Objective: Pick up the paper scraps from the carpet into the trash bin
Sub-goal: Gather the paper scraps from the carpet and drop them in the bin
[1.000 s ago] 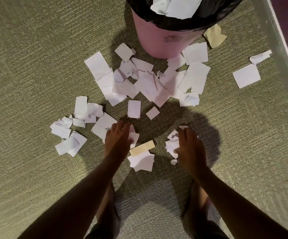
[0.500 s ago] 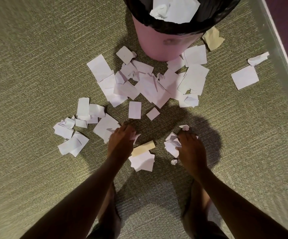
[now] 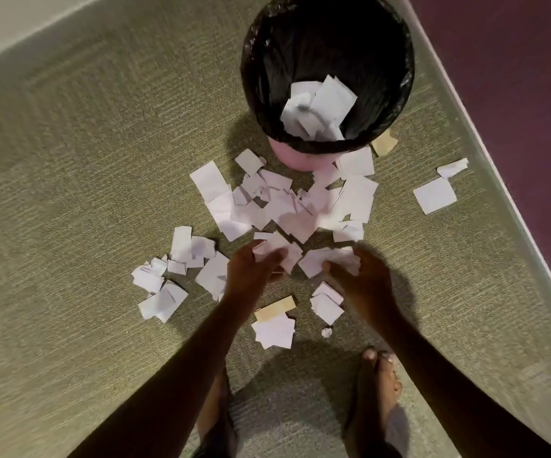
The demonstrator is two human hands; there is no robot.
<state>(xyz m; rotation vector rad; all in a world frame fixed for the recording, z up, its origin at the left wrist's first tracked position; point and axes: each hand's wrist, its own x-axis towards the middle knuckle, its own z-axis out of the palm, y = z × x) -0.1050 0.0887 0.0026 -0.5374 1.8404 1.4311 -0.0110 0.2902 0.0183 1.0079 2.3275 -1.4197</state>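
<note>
Both of my hands are held over the carpet (image 3: 69, 200), each holding paper. My left hand (image 3: 251, 276) has its fingers curled round a small bunch of white scraps (image 3: 275, 251). My right hand (image 3: 366, 282) grips a second, crumpled bunch (image 3: 325, 259). The two bunches sit just beside each other, between my hands and the main heap. Motion blur hides the exact lie of the fingertips.

Trash bin (image 3: 295, 158): pink-walled, lined with a black bag (image 3: 267, 61), upright at the far end of the carpet; several white sheets (image 3: 317, 110) already lie inside it.

Main heap of paper scraps (image 3: 287, 206): overlapping white pieces on the carpet, reaching the foot of the bin.

Left cluster (image 3: 168, 276): smaller white pieces, apart from the heap, to the left of my left hand.

Near group: a tan strip (image 3: 275, 307) touching a few white squares (image 3: 274, 332) below my left hand, more white pieces (image 3: 327, 302) by my right wrist, and a tiny crumpled ball (image 3: 326, 332) just beside them.

Outliers: a tan scrap (image 3: 383, 145) against the bin's right side; a white square (image 3: 434, 195) and a crumpled piece (image 3: 452, 167) well apart at the right, near the carpet's edge.

My bare feet (image 3: 379, 391) stand at the near edge. A purple floor (image 3: 515, 94) lies beyond a pale border strip.
</note>
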